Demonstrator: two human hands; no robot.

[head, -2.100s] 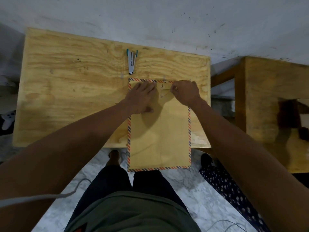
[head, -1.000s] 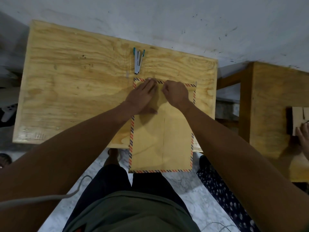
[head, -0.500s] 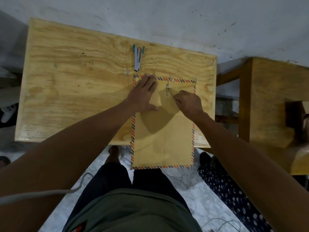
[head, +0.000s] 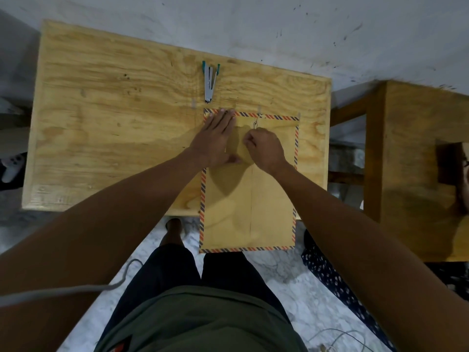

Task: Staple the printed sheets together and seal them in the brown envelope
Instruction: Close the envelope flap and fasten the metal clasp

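A brown envelope (head: 248, 199) with a red-and-blue striped border lies flap side up on the wooden table (head: 114, 118), its near end hanging over the table's front edge. My left hand (head: 215, 138) presses flat on the envelope's upper left, fingers spread to the top border. My right hand (head: 266, 148) is pinched on the thin closure string (head: 255, 124) by the flap's button. The printed sheets are not visible. A silver stapler (head: 210, 82) with teal tips lies just beyond the envelope's top left corner.
A second wooden table (head: 418, 161) stands to the right, across a narrow gap. A grey cable (head: 76, 290) crosses my left forearm. White wires (head: 337, 336) lie on the marble floor. A white controller (head: 12, 166) sits at the far left.
My right hand moved from the flap's top edge down to the closure, pulled the string out to the right, and now pinches it close to the button. My left hand stays pressed flat.
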